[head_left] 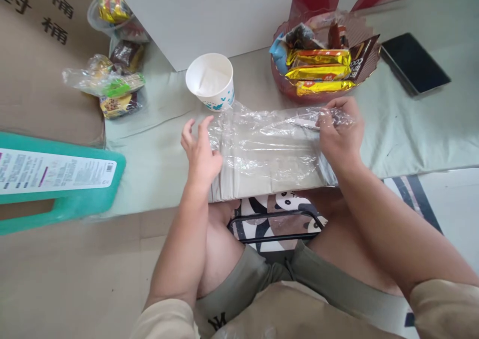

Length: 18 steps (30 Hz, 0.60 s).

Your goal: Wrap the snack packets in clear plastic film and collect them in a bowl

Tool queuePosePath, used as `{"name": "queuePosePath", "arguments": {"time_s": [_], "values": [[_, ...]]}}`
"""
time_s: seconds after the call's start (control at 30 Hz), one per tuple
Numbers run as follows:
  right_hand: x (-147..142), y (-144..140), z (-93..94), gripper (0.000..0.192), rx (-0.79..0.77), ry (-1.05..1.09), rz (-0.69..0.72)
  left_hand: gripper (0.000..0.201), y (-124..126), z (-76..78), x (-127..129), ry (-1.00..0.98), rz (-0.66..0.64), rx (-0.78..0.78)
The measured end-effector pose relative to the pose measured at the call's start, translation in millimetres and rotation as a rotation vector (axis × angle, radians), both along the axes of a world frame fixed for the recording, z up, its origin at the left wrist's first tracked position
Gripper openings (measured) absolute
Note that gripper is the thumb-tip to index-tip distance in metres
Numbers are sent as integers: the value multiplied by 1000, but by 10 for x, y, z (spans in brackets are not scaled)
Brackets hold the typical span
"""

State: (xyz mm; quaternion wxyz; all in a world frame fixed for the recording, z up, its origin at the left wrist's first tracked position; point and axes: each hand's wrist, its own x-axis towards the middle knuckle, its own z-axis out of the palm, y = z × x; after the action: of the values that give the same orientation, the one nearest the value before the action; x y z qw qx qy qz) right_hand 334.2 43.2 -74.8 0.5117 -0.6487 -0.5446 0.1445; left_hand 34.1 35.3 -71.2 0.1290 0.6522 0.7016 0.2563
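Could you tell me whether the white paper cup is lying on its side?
No, the white paper cup stands upright with its open mouth up, just beyond the clear plastic bag.

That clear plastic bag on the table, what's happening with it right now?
A seated person has the clear plastic bag spread flat on the pale table cover. The left hand rests at its left edge, fingers spread; the right hand pinches its far right corner. A white paper cup stands just behind, and a red basket of wrapped snacks sits beyond the right hand.

Paper cup (210, 81), snack basket (322, 62), phone (414, 63)
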Motion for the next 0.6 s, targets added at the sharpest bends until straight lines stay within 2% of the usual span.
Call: {"name": "queuePosePath", "arguments": {"time_s": [0.07, 0.17, 0.23, 0.3, 0.37, 0.43, 0.53, 0.6], "values": [[7, -8, 6, 6, 3, -2, -1, 84, 19, -5, -117, 7, 63, 36], [-9, -29, 23, 2, 3, -20, 25, 59, 31, 49, -93, -28, 85, 234], [-31, -44, 37, 3, -15, -43, 45, 41, 38, 103, 67, -64, -20, 343], [-54, -60, 49, 4, -45, -68, 55, 33, 59, 148, 289, -88, -168, 354], [-65, -79, 56, 5, -74, -99, 69, 26, 95, 179, 504, -112, -246, 297], [-57, -105, 57, 5, -96, -157, 107, 16, 126, 207, 657, -87, -250, 199], [-1, -151, 48, 9, -81, -289, 168, 12, 122, 253, 738, 51, -211, 22], [51, -178, 43, 25, -49, -356, 211, 11, 88, 278, 708, 131, -181, -78]]}}
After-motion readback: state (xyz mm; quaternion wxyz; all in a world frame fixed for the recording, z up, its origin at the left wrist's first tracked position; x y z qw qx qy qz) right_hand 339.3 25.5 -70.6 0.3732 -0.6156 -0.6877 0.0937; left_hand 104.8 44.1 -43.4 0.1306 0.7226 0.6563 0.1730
